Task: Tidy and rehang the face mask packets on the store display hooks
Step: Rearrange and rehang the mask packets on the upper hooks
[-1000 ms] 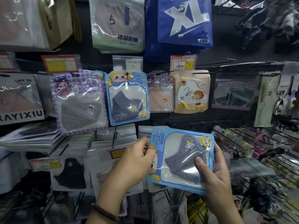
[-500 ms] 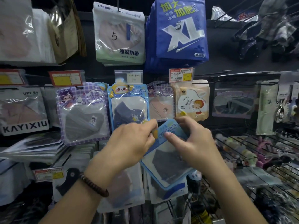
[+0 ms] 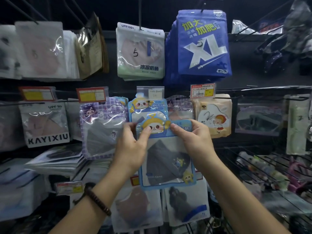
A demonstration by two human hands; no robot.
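Note:
A blue cartoon mask packet [image 3: 166,159] with a dark grey mask inside is upright in front of the display. My left hand [image 3: 130,147] pinches its top left corner. My right hand [image 3: 194,141] pinches its top right edge. Directly behind its top hangs a matching blue packet [image 3: 148,107] on a hook, partly covered by the held one. A purple checked packet [image 3: 101,127] hangs to the left of it.
A cream packet [image 3: 212,115] hangs to the right, a blue XL stack [image 3: 200,46] and a green-white packet [image 3: 140,51] hang above. Black wire racks [image 3: 253,159] with small goods jut out at the right. Flat packets [image 3: 55,159] lie stacked at the lower left.
Both hands lifted the blue packet from waist height and turned it upright. It now hangs in front of the matching packet, held by its top corners.

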